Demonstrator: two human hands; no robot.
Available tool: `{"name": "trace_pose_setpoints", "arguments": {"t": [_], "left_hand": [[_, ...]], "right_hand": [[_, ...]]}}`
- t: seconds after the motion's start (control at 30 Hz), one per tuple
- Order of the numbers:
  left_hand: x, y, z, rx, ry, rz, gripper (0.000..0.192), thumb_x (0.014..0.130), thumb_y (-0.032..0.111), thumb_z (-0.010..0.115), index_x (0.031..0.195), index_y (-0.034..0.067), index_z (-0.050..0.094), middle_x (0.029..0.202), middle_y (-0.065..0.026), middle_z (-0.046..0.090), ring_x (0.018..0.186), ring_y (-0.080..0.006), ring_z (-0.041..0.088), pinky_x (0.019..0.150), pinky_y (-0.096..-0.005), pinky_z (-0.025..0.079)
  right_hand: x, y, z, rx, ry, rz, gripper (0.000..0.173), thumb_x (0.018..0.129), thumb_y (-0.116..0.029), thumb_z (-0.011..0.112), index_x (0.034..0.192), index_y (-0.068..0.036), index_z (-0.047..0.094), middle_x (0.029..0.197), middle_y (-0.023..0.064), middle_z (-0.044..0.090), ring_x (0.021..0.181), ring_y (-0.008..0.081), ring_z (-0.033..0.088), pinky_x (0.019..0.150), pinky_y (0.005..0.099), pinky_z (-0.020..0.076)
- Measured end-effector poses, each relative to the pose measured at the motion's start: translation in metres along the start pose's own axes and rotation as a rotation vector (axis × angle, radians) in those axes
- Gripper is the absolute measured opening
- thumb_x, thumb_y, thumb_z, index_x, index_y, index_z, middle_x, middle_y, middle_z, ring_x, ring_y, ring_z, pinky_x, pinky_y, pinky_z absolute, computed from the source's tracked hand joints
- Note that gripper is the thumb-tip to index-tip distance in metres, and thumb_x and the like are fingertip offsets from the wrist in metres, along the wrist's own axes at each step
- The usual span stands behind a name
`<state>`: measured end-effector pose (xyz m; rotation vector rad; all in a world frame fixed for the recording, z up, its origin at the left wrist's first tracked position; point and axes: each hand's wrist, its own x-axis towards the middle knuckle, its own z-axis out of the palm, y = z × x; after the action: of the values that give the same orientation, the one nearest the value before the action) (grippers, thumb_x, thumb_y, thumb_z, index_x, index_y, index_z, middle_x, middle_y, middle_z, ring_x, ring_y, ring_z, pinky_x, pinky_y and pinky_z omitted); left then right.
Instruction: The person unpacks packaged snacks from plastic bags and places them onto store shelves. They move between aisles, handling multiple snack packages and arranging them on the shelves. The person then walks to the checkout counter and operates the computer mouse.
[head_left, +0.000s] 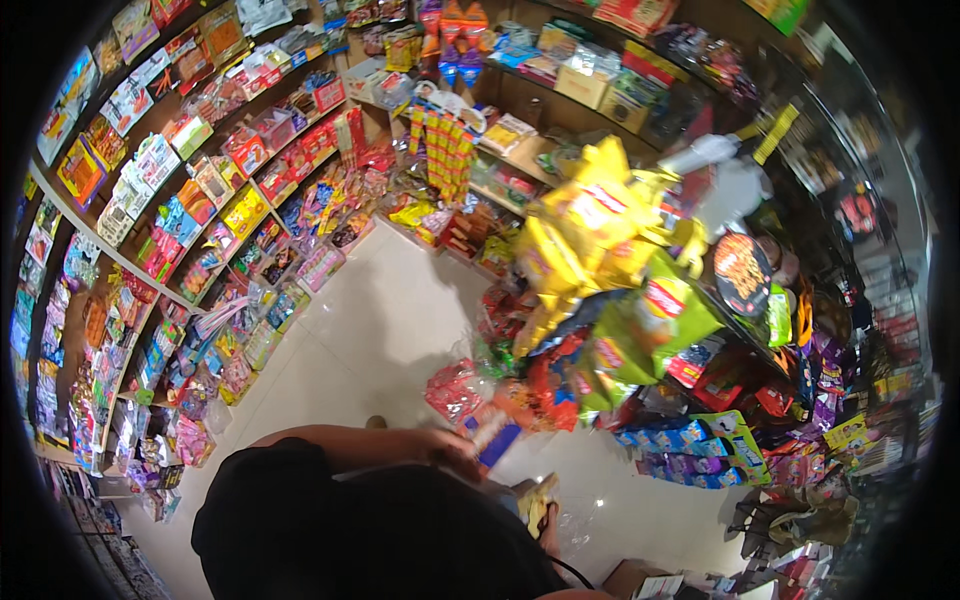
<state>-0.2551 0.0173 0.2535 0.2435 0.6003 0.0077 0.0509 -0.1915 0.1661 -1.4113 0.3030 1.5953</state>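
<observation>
My left forearm is bent across my black shirt, and my left hand (459, 453) grips a blurred blue, white and orange packet (491, 441). Lower down on the right, partly hidden by my body, my right hand (551, 525) holds a yellow and beige packet (538, 501). Just beyond my left hand hang red snack bags (551, 382) on a crowded rack. Above them are green chip bags (667, 304) and yellow chip bags (592, 217). A clear wrapper with red contents (454, 390) is close to the left-hand packet.
Shelves of packaged snacks (247, 150) curve along the left and back. Strips of small blue packets (667, 435) hang at the right. A pale tiled floor (360, 322) lies between. Near the lower right are a brown bag (814, 521) and a cardboard box (630, 577).
</observation>
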Motion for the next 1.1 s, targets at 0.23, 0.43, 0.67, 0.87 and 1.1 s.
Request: {"name": "trace_pose_setpoints", "arguments": {"t": [0.23,0.43,0.67,0.87,1.1], "left_hand": [[-0.161,0.119,-0.078,0.126,0.229,0.89,0.046,0.085,0.012,0.057,0.127,0.001,0.04,0.113,-0.0107,0.057,0.102,-0.021,0.058,0.089,-0.0365,0.047],[-0.198,0.248,-0.09,0.459,0.612,1.01,0.041,0.084,0.015,0.059,0.12,0.002,0.046,0.111,-0.0065,0.057,0.099,-0.0141,0.056,0.085,-0.0298,0.045],[-0.176,0.36,-0.091,0.697,0.619,0.789,0.049,0.08,0.019,0.062,0.124,0.003,0.044,0.111,-0.0058,0.055,0.1,-0.0128,0.052,0.086,-0.0274,0.041],[-0.119,0.504,-0.121,1.11,0.593,0.747,0.068,0.077,0.025,0.06,0.132,0.001,0.03,0.13,-0.015,0.038,0.123,-0.0245,0.034,0.101,-0.0318,0.027],[-0.055,0.682,-0.166,1.281,0.777,0.735,0.067,0.088,0.046,0.045,0.138,0.007,0.025,0.143,-0.0151,0.026,0.13,-0.0313,0.027,0.106,-0.0381,0.024]], "right_hand": [[0.036,0.023,0.266,-0.063,-0.245,0.053,0.049,0.084,-0.049,0.055,0.123,-0.019,0.049,0.112,0.0003,0.058,0.098,0.0191,0.056,0.075,0.0311,0.047],[0.026,-0.031,0.434,0.15,-0.634,-0.077,0.053,0.087,-0.044,0.05,0.13,-0.012,0.042,0.126,0.0057,0.05,0.115,0.0241,0.048,0.099,0.0401,0.0366],[0.111,-0.102,0.56,0.126,-0.984,-0.212,0.068,0.072,-0.038,0.07,0.128,-0.009,0.044,0.128,0.0067,0.05,0.119,0.0264,0.044,0.104,0.0426,0.0299],[0.22,-0.172,0.636,0.305,-0.978,-0.184,0.064,0.074,-0.028,0.07,0.129,-0.009,0.043,0.13,0.0066,0.047,0.122,0.0254,0.042,0.105,0.042,0.0282],[0.34,-0.309,0.71,0.216,-0.76,-0.267,0.056,0.083,-0.036,0.058,0.129,-0.008,0.042,0.125,0.0088,0.052,0.112,0.0277,0.051,0.096,0.0454,0.0403]]}}
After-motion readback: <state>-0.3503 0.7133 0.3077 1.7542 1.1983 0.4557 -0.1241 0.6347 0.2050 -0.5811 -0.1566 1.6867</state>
